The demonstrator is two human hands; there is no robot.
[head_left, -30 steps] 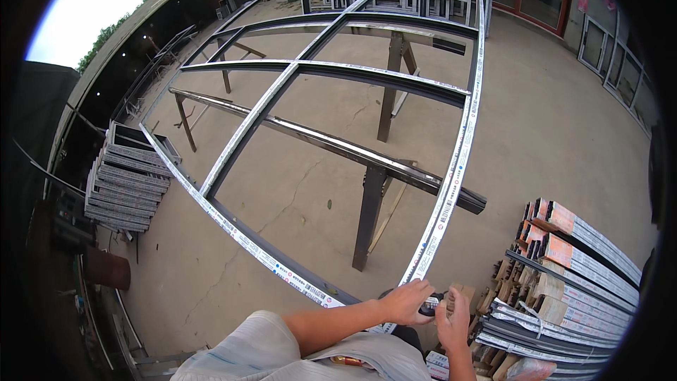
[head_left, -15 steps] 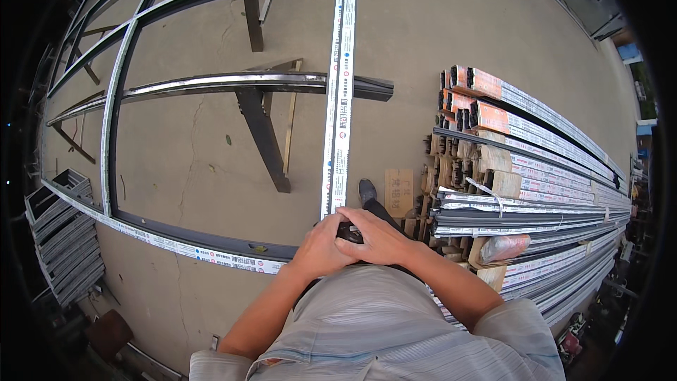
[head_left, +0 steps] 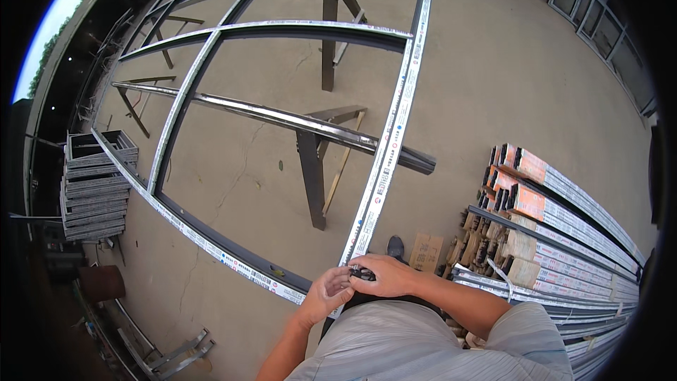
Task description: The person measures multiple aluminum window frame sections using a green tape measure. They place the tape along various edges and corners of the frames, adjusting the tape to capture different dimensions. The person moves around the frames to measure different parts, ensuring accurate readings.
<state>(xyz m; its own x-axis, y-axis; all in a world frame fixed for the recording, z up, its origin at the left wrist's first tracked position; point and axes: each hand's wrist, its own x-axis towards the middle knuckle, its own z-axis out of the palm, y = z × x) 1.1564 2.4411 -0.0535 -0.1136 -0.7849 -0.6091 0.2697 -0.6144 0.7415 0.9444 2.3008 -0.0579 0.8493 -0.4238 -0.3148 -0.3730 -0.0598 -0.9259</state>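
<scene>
A large window frame [head_left: 185,85] of joined bars in white printed film lies level in front of me, its nearest corner by my waist. At that corner my right hand [head_left: 386,275] is closed around a small dark object [head_left: 363,273], whose kind I cannot make out. My left hand [head_left: 326,295] is against the object's left side, fingers curled and their tips at it. Both hands partly hide the object and the frame's corner.
Dark metal trestles [head_left: 310,176] and a long rail [head_left: 261,113] support the frame. Bundles of wrapped profiles [head_left: 564,197] lie at right, near flattened cardboard [head_left: 426,252]. Stacked small frames [head_left: 95,190] stand at left. Glazed frames [head_left: 599,21] lean at the far right.
The view has swung, so the frame and the profile bundles sit lower and further right. My left hand has loosened and shifted from on top of the dark object to its left side.
</scene>
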